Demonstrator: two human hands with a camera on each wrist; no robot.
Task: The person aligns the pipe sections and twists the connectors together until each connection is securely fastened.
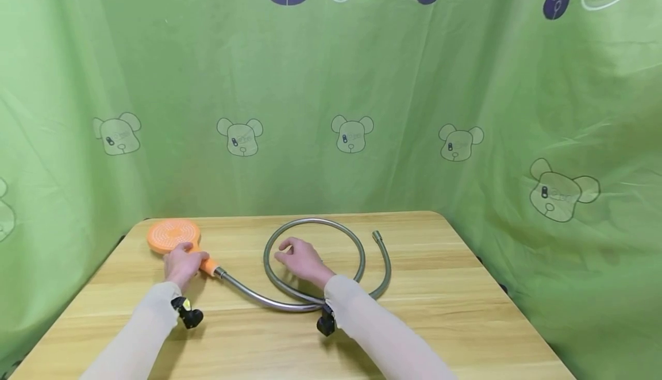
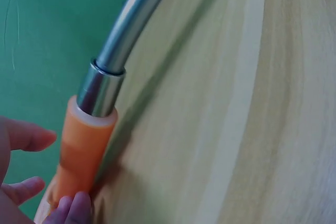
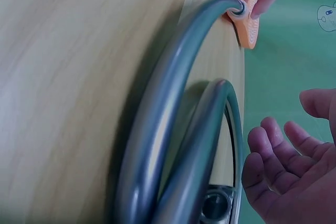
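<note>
An orange shower head [image 1: 173, 235] lies at the table's left side, its round, dotted spray face up. My left hand [image 1: 183, 265] holds its handle [image 1: 209, 266]; in the left wrist view, some fingertips wrap the orange grip [image 2: 84, 153] while other fingers stand off it. A metal collar [image 2: 102, 88] joins the grip to a silver shower hose [image 1: 266, 256]. The hose runs right and loops once, with its free end [image 1: 377, 235] at the loop's right. Over the loop is my right hand [image 1: 305, 260], its fingers [image 3: 281, 169] loosely curled around nothing.
The wooden table [image 1: 455, 311] has rounded far corners. Behind it and along both sides hangs a green curtain [image 1: 310, 69] with bear prints. A small black camera [image 1: 188, 314] is strapped at the left wrist, another [image 1: 326, 323] at the right.
</note>
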